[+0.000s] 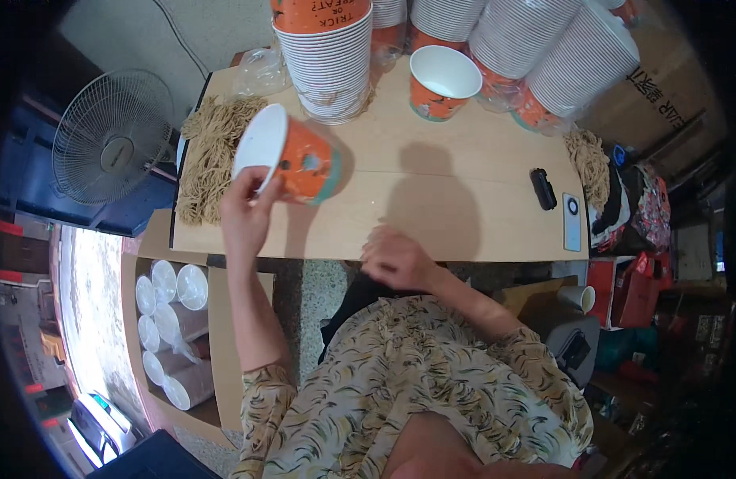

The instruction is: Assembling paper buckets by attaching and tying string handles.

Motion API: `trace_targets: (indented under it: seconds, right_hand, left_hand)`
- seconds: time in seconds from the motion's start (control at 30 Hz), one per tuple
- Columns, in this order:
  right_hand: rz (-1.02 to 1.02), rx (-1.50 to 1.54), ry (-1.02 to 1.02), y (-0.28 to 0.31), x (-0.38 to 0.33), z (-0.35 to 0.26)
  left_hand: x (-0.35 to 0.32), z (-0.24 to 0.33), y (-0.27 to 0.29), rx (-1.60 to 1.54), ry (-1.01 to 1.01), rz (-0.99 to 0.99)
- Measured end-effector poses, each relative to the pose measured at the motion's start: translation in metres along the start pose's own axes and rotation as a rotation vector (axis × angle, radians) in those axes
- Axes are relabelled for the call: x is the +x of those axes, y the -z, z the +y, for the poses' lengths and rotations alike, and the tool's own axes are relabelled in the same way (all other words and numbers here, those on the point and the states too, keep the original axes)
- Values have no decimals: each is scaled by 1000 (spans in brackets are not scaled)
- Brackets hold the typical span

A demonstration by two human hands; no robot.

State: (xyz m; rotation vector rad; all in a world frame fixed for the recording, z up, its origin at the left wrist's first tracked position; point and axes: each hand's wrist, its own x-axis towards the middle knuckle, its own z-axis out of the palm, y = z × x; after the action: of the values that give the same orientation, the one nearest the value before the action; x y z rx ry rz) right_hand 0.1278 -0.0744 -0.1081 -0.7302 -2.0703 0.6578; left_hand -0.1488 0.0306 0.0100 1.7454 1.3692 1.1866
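My left hand pinches the rim of an orange paper bucket with a green base and white inside. The bucket is tipped on its side above the table, mouth toward the left. At the table's front edge, my right hand has its fingers curled together; whether anything lies inside them is hidden. A bundle of beige cords lies at the table's left, beside the held bucket. Another orange bucket stands upright farther back. Behind the held one rises a tall nested stack of buckets.
More bucket stacks line the back of the wooden table. At right lie a black object, a phone and more cords. A fan stands left, above a carton of wrapped white cups.
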Motion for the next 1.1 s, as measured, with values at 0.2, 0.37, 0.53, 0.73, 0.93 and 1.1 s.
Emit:
trace_targets:
  seconds: [0.2, 0.37, 0.53, 0.73, 0.93, 1.1]
  right_hand:
    - [468, -320, -773, 76, 5, 85]
    - [300, -1043, -690, 89, -1, 176]
    - [19, -165, -366, -91, 55, 44]
    - [-410, 196, 94, -154, 22, -35]
    - [-26, 36, -439, -69, -19, -6]
    - [122, 87, -591, -40, -40, 7]
  left_hand:
    - [-38, 10, 37, 113, 31, 189]
    - [-38, 22, 33, 91, -58, 232]
    - [-49, 22, 13, 202, -116, 138]
    - [-53, 12, -63, 214, -464, -130]
    - [-49, -8, -89, 299, -595, -265]
    - [-49, 3, -78, 25, -494, -24]
